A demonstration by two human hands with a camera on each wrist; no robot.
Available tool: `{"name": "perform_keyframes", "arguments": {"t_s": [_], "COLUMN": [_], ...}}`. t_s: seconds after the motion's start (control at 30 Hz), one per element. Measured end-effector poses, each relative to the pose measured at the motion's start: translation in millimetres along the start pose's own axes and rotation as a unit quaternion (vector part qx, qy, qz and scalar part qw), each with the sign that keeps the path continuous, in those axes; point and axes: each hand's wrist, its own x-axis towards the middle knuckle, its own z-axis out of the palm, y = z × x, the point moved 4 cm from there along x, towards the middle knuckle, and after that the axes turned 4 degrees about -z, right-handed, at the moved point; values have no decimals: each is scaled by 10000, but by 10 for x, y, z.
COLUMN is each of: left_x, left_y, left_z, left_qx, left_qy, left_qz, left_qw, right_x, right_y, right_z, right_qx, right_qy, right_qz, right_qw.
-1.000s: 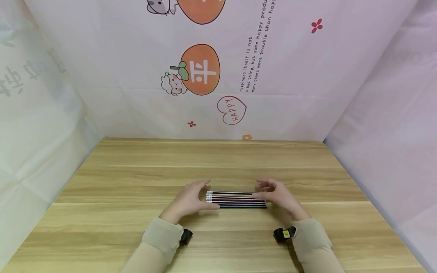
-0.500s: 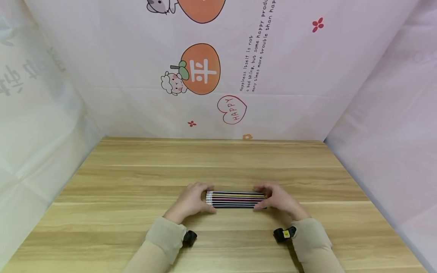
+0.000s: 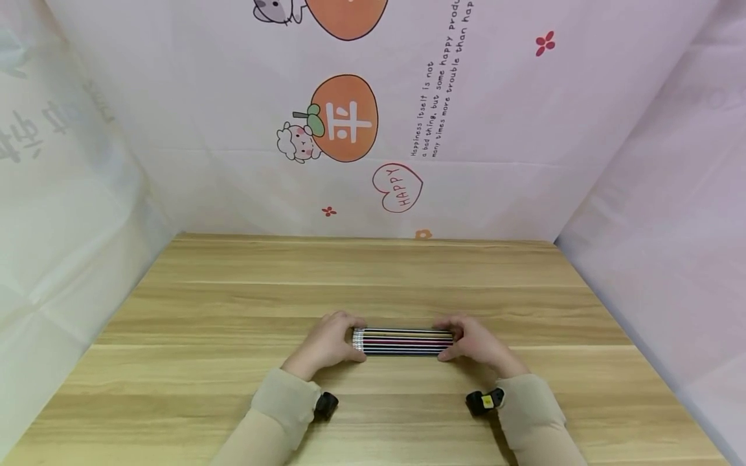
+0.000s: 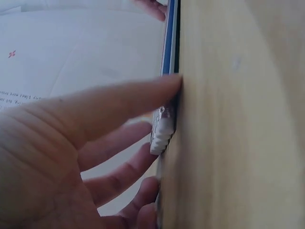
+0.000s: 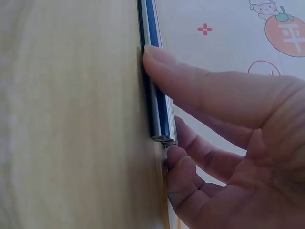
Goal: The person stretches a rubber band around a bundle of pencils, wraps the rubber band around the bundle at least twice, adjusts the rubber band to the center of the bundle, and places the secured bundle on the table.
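Note:
Several striped pencils [image 3: 403, 343] lie side by side on the wooden table, dark ones at the near side and a red and a yellowish one among them. Their eraser ends [image 4: 164, 128], white with silver ferrules, point left. My left hand [image 3: 323, 344] grips that end, thumb along the near side and fingers round the far side. At the opposite end my right hand [image 3: 479, 340] holds the row the same way. In the right wrist view its thumb [image 5: 164, 59] presses the nearest dark pencil, and its fingers curl by the flat unsharpened ends [image 5: 162, 139].
The wooden table [image 3: 373, 272] spreads around the row. A printed white sheet [image 3: 495, 116] stands behind it, and pale sheets hang left and right. A black wrist camera [image 3: 325, 406] sits at the left cuff, another black camera [image 3: 481, 402] at the right.
Both hands have closed in on the ends of the row; the left thumb drew back left and the right thumb came down to the near side. The pencils lie in nearly the same place.

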Motion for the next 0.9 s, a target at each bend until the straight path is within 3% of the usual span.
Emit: {"name": "perform_keyframes", "arguments": {"t_s": [0.27, 0.57, 0.8, 0.9], "left_x": [77, 142, 147, 135], "left_y": [28, 77, 97, 115], "left_z": [1, -7, 2, 6], "left_qx": [175, 135, 228, 405], "left_qy": [-301, -644, -813, -802], "left_qz": [26, -98, -284, -210], "left_qw": [9994, 9978, 9960, 9957], "right_x": [-7, 7, 10, 9], "right_y": [-36, -73, -102, -111], "right_z": [6, -3, -2, 5], "right_qx": [-791, -989, -1310, -1345], "right_qy": [32, 92, -64, -117], "right_qz": [-8, 221, -18, -65], "right_qw": [9969, 9948, 9914, 9908]}}
